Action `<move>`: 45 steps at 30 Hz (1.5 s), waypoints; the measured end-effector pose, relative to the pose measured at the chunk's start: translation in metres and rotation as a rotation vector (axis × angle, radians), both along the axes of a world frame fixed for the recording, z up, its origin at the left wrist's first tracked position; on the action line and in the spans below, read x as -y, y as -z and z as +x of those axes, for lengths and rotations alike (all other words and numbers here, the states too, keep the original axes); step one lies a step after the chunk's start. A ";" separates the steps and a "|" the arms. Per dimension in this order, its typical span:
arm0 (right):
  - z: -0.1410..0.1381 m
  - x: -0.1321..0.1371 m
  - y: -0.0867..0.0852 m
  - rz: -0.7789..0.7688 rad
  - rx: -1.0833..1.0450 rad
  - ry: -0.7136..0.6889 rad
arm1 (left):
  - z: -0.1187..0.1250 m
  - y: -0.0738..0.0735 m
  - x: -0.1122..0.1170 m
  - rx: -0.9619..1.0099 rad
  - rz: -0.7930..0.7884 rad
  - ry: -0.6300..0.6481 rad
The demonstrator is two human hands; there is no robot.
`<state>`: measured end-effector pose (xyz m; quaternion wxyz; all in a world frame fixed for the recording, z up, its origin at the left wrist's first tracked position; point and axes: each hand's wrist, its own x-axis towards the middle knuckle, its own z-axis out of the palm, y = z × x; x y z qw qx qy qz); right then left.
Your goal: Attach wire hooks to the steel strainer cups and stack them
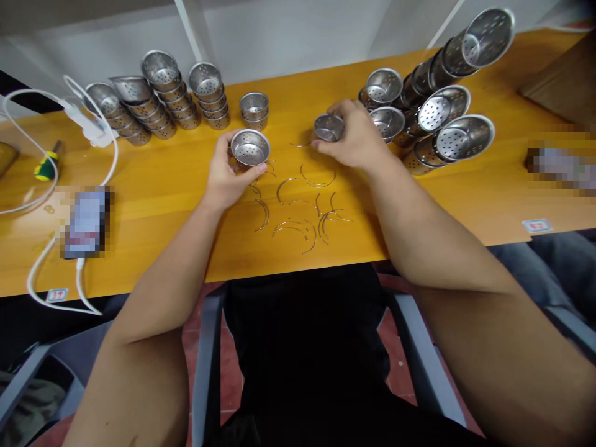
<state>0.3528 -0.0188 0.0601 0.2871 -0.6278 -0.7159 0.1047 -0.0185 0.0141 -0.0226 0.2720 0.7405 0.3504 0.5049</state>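
Observation:
My left hand (224,174) is closed around a perforated metal cup (251,149), its open mouth facing up toward me. In my right hand (361,138) is a smaller-looking metal cup (328,128), gripped by the side with thumb and fingers. Several thin curved wires (267,214) lie scattered on the wooden table (242,254) between my forearms. Just behind my left hand stands a short stack of perforated cups (254,107). Close to my right hand is another cup (388,123), partly hidden by the hand.
Tall leaning cup stacks (459,56) stand at the right. More stacked cups (161,69) line the back left. A phone (86,222) with a white cable (32,273) and a green-yellow screwdriver (46,166) lie at left. A brown box (565,81) sits far right.

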 end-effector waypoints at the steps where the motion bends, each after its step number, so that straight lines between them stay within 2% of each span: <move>1: -0.001 0.002 -0.001 -0.020 0.020 -0.031 | 0.000 0.000 0.000 0.000 0.003 -0.004; 5: -0.005 0.007 -0.002 -0.042 0.041 -0.132 | -0.003 0.009 -0.006 -0.008 0.027 -0.015; 10: -0.005 0.005 0.006 -0.072 0.082 -0.139 | -0.008 0.018 -0.015 -0.023 0.056 0.004; 16: -0.001 -0.001 0.020 -0.122 0.152 -0.122 | -0.008 0.015 -0.013 -0.016 0.045 0.000; 20: 0.001 -0.002 0.025 -0.118 0.109 -0.120 | -0.006 0.014 -0.011 0.013 0.022 -0.008; 22: -0.002 0.002 0.019 -0.086 0.108 -0.110 | -0.006 0.014 -0.011 0.030 0.010 -0.017; 26: -0.018 0.021 -0.010 0.047 0.144 -0.151 | -0.006 0.012 -0.011 0.057 0.009 -0.049; 29: -0.035 0.035 -0.024 -0.012 0.172 -0.382 | -0.006 0.009 -0.010 0.056 0.005 -0.067; 31: -0.045 0.039 -0.023 -0.092 0.221 -0.543 | -0.006 0.008 -0.010 0.041 0.005 -0.067; 33: -0.054 0.040 -0.017 -0.148 0.281 -0.610 | -0.005 0.008 -0.009 0.026 0.011 -0.057; 37: -0.065 0.038 -0.010 -0.220 0.331 -0.574 | -0.002 0.004 -0.005 0.021 0.019 -0.051; 45: -0.066 0.055 -0.030 -0.329 0.485 -0.433 | 0.005 -0.008 0.009 -0.004 -0.029 -0.013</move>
